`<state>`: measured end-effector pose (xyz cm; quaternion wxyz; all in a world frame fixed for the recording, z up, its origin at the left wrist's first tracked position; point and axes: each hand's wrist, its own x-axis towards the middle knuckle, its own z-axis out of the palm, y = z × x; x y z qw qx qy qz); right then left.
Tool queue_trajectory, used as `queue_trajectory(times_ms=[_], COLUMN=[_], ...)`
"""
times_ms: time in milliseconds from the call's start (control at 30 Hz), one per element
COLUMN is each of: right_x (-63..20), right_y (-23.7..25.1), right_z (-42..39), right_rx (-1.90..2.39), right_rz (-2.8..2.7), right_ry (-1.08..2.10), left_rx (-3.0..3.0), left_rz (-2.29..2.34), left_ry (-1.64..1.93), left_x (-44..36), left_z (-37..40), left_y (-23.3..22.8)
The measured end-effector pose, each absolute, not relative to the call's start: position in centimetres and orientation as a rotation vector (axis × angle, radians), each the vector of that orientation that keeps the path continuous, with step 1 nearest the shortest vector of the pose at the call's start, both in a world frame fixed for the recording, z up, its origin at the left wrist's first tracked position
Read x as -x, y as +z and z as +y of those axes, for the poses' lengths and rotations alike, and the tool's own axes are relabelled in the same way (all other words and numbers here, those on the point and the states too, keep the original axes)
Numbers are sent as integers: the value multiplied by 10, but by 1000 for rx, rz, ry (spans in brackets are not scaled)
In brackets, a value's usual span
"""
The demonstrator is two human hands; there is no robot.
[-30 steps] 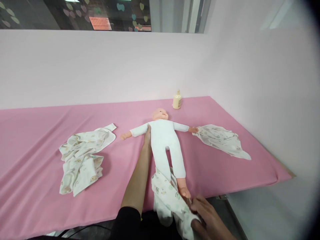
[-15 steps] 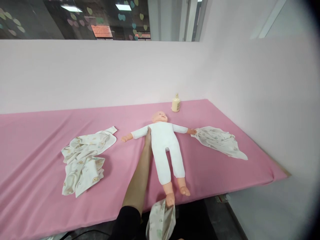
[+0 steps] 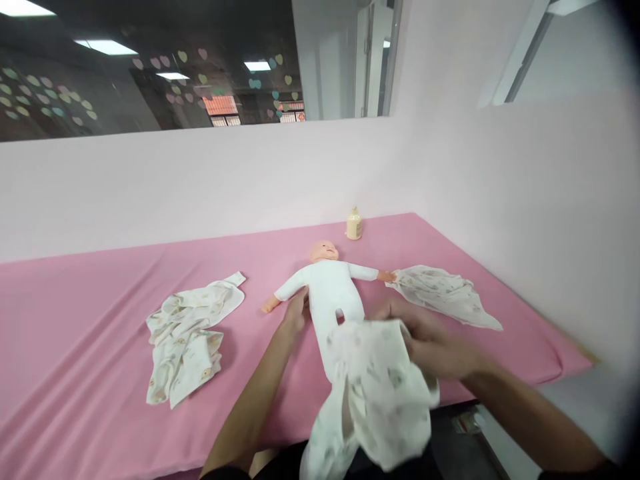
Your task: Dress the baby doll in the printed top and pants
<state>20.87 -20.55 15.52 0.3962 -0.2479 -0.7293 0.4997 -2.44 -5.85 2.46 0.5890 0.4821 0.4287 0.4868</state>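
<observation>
Nearest me, a printed garment hangs in front of the doll, its upper edge gripped in my curled right hand. My left hand is at the left of the doll's torso; I can't tell how firmly it holds. The doll lies mid-table, head far, between crumpled clothes left and a thin cloth right. Farthest stands a pump bottle.

One baby doll, one pump bottle, two hands, three printed cloth bundles: two flanking the doll, one over its legs.
</observation>
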Motion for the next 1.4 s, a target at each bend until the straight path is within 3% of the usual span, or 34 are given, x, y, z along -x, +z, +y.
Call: queue_trajectory(times_ms=[100,167,300,567,700,867,967,1133,1267,1400], right_x=[-219,-218,-212,-284,-304,-295,-288,-284,-280,-271], right_y=[170,177,188,220,243,261,260,248,246,252], right_z=[-175,-159,-140,-134,-145,-147,-145,-142,-141,-144], right_rx=[622,539,426,685,870,1201,1307,1320,1365,1366], right_rz=[-1836,-1794,-1715,-1909,-2185,-2340,-2361,-2426,-2226,-2137], right_ry=[1242,1325,1414,1394,1184,558,423,464,402,478], left_rx=[-886,-987,-1384,-1623,-1910,-2327,-2455,-2502,-2358,-2155], left_rz=[1209,1071,597,735,856,911,928,1051,1112,846], left_ry=[1279,1430,1024,764,540,257,280,350,135,-15], left_x=[40,38,12,30,48,47,48,60,65,56], left_z=[-74,-92,-115,-99,-107,-118,-121,-121,-120,-117], left_y=[23,41,96,164,212,262,274,276,275,266])
